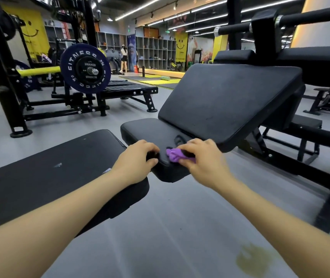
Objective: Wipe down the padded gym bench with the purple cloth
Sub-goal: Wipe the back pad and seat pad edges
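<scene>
On the grey gym floor (160,227) among racks and weight plates (85,68), my right hand (201,159) pinches the bunched purple cloth (175,155) against the near end of the bench's seat pad (152,131), while my left hand (138,157) curls over that pad's front edge to steady it. I judge the wipe has barely started here; next I should sweep the cloth across the seat, then up the sloped back pad (230,99).
</scene>
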